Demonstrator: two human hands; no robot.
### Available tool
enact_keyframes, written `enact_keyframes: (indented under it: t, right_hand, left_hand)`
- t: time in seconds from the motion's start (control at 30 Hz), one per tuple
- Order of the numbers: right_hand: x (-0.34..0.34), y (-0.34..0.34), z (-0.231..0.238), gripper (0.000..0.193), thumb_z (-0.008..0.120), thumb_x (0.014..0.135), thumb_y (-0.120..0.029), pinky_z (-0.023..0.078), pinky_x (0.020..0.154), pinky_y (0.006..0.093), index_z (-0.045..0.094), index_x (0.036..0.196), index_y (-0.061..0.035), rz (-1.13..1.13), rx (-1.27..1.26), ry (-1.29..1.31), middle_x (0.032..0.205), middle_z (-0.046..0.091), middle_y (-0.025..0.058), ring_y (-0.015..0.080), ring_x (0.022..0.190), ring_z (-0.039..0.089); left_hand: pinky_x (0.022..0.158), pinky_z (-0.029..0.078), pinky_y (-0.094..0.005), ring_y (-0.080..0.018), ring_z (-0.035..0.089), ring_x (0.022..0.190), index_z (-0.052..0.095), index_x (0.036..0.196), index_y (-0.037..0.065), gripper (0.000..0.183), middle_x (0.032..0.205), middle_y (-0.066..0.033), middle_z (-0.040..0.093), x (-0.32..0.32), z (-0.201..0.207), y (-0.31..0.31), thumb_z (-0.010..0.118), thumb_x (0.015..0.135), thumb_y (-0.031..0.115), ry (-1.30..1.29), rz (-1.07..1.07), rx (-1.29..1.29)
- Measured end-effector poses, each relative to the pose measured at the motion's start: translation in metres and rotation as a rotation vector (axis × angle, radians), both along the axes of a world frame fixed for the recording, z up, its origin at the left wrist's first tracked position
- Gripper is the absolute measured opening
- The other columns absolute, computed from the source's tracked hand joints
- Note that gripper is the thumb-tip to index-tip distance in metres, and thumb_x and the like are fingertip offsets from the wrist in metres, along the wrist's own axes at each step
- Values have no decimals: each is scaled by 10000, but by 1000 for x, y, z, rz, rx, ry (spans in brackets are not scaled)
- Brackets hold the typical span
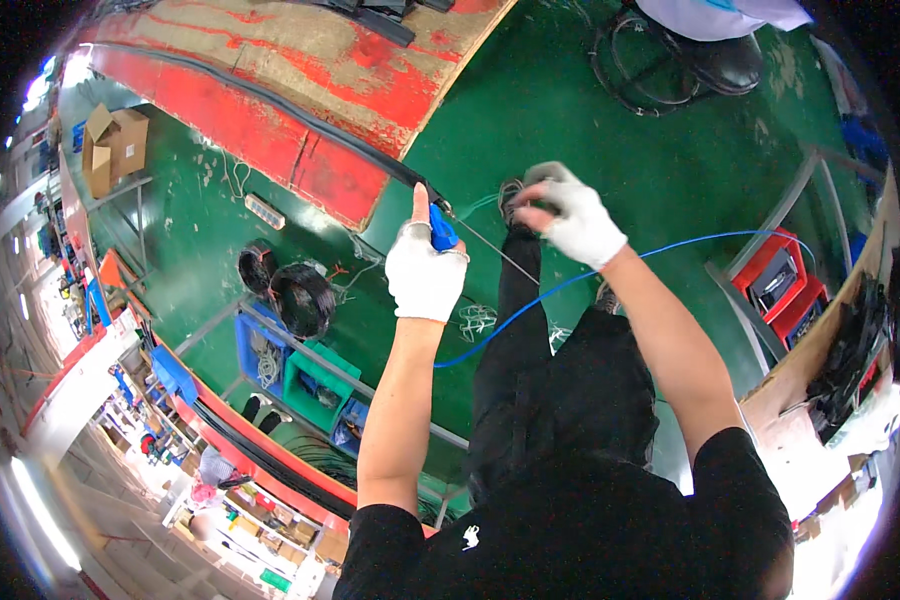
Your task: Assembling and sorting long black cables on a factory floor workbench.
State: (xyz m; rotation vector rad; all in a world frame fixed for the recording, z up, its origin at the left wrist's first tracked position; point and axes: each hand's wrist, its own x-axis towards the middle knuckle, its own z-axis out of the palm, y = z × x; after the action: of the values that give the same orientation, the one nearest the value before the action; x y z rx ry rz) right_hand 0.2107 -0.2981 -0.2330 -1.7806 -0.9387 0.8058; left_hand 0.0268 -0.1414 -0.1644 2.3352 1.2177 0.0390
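Observation:
My left hand (426, 272), in a white glove with bare fingertips, is closed around a blue tool (442, 228) of which only part shows. Its index finger points up along the end of a long black strip (340, 138). From that end a thin rod (495, 246) slants down to the right. My right hand (573, 218), gloved the same way, is apart from the strip, to the right of the rod. Motion smears its bent fingers, and I cannot make out anything in them. A blue hose (550, 292) passes under my right wrist; its left end disappears behind my left forearm.
The strip lies along a worn red and bare-wood bench (300, 165). Black coils (305, 300) and a power strip (264, 212) lie on the green floor at left. Blue and green crates (320, 372) stand by my left arm, red bins (776, 272) at right. A stool (725, 68) is at the top.

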Motion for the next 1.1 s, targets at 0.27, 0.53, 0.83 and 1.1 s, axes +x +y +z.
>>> enact_keyframes:
  t: [0.27, 0.53, 0.83, 1.1]
  right_hand:
    - [-10, 79, 35, 253, 824, 880, -295, 563, 746, 413, 687, 933, -89, -100, -135, 60, 875, 715, 155, 363, 835, 722]
    - [16, 70, 31, 175, 817, 893, -271, 614, 808, 433, 752, 992, -142, -249, 61, -329, 1254, 656, 117, 358, 960, 736]
    - [-6, 71, 33, 249, 791, 862, -352, 601, 805, 409, 773, 1008, -151, 204, 104, -403, 1034, 748, 57, 290, 966, 721]
    - [-37, 84, 35, 362, 755, 870, -357, 599, 817, 459, 717, 1131, -109, 218, -113, -430, 1050, 725, 107, 332, 999, 707]
  left_hand:
    - [760, 555, -410, -316, 699, 774, 489, 1593, 116, 850, 912, -179, 691, 3, 7, -4, 732, 778, 104, 67, 40, -7]
    - [829, 576, -431, -353, 730, 891, 457, 1611, 134, 895, 1000, -175, 704, 7, 11, -4, 758, 768, 112, 111, 82, -92]
    - [827, 575, -412, -342, 731, 904, 456, 1612, 126, 893, 1021, -166, 710, 11, 17, -3, 758, 773, 104, 151, 100, -131]
    - [739, 556, -408, -311, 715, 768, 501, 1592, 154, 852, 879, -181, 716, 4, 9, -2, 776, 785, 176, 36, 76, -77]
